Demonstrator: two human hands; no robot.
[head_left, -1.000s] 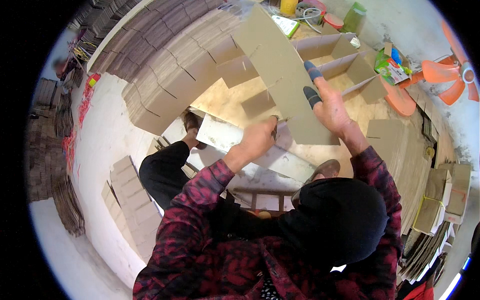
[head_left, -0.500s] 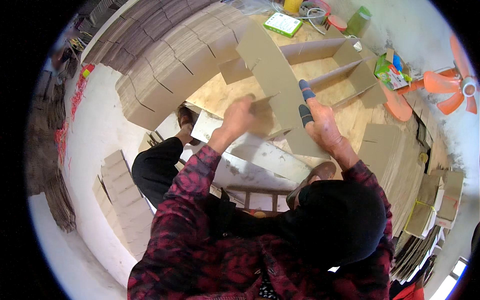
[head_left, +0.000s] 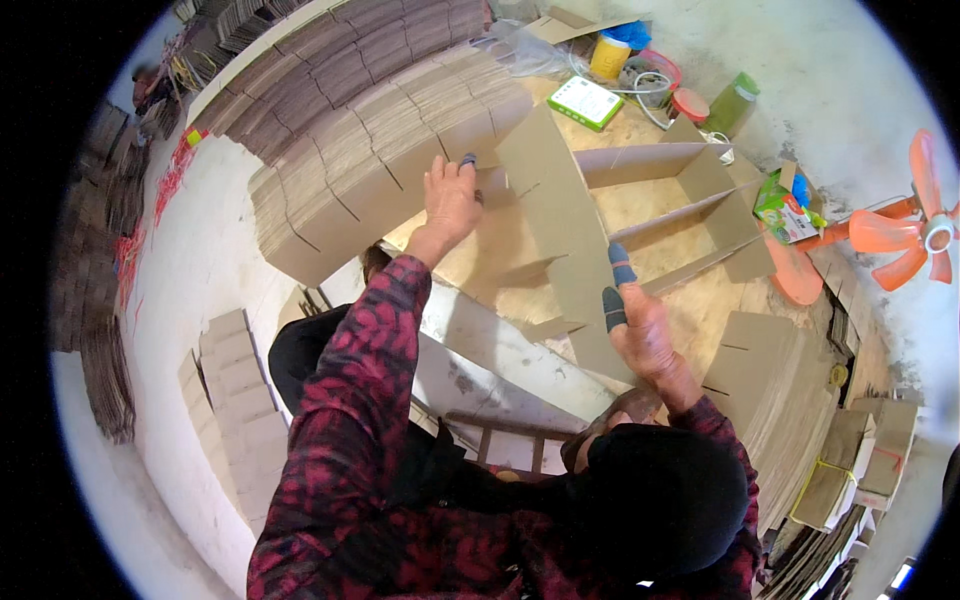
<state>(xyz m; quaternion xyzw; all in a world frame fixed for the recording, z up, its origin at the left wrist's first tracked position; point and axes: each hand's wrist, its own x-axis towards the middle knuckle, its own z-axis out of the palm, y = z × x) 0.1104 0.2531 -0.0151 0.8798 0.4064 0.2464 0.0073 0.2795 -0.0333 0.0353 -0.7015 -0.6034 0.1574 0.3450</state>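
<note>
A long tan cardboard panel (head_left: 548, 200) slants across the wooden board, with shorter cross strips slotted along it. My right hand (head_left: 645, 330) is at its right edge, gripping it; thumb and index finger wear dark covers. My left hand (head_left: 452, 205) is stretched out with fingers apart at the front face of a stack of slotted cardboard strips (head_left: 330, 215). A dark cover shows on one of its fingers too. Right of the panel, an assembled cardboard divider (head_left: 690, 210) forms open compartments on the board.
More stacked cardboard sheets (head_left: 765, 375) stand at my right. An orange fan (head_left: 938, 234) is at the far right. A green-and-white box (head_left: 585, 103), a yellow container (head_left: 608, 57) and a green jar (head_left: 732, 104) sit at the back. Bundled strips (head_left: 240, 390) lean at the left.
My left hand has moved away from the panel, forward and left to the stack of strips. My right hand stays at the panel's edge. The whole view has shifted slightly.
</note>
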